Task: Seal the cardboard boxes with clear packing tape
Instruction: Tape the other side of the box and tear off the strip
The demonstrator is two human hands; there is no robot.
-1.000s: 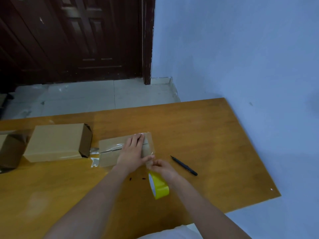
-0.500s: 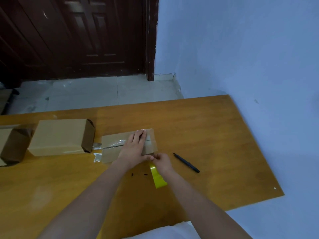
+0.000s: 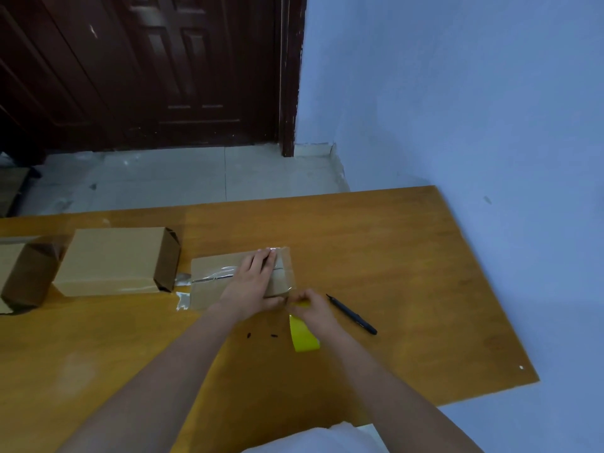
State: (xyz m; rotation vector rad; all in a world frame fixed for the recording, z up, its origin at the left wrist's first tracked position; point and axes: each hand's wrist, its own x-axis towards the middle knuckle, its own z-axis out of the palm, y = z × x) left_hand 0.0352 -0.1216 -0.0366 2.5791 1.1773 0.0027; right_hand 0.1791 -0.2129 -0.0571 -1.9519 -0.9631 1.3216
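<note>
A small flat cardboard box (image 3: 209, 282) lies in the middle of the wooden table (image 3: 392, 256), with clear tape along its top seam and over its right end. My left hand (image 3: 251, 282) lies flat on the box's right half, fingers straight, thumb at the near right corner. My right hand (image 3: 310, 308) grips the yellow-cored tape roll (image 3: 302, 335) just beside that corner. A strip of tape runs from the roll up over the box end.
Two more cardboard boxes stand to the left: a larger one (image 3: 114, 259) and a partly cut-off one (image 3: 23, 276) at the frame edge. A black pen (image 3: 353, 315) lies right of my right hand. The blue wall borders the table on the right.
My right hand has brought the tape roll closer to the box's near right corner and lowered it toward the table. My left hand stays pressed on the box.
</note>
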